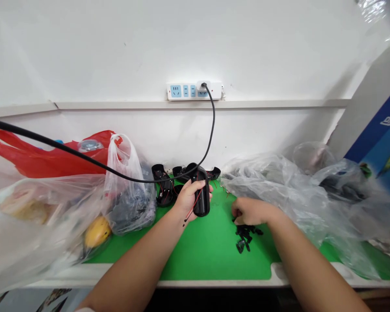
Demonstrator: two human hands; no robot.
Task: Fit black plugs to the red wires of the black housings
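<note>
My left hand (187, 198) is closed round a black plastic housing (202, 195) with thin red wires hanging from it, held just above the green mat (211, 247). My right hand (251, 211) rests on the mat to the right, fingers curled in a pinch over a small heap of black plastic parts (245, 237). What the fingertips hold is hidden. More black housings (164, 187) lie at the back of the mat behind my left hand.
Clear plastic bags (279, 186) pile up on the right, white and clear bags (130, 190) and a red bag (48, 160) on the left. A black cable (211, 130) runs from the wall power strip (195, 90) across to the left. A blue box (377, 143) stands far right.
</note>
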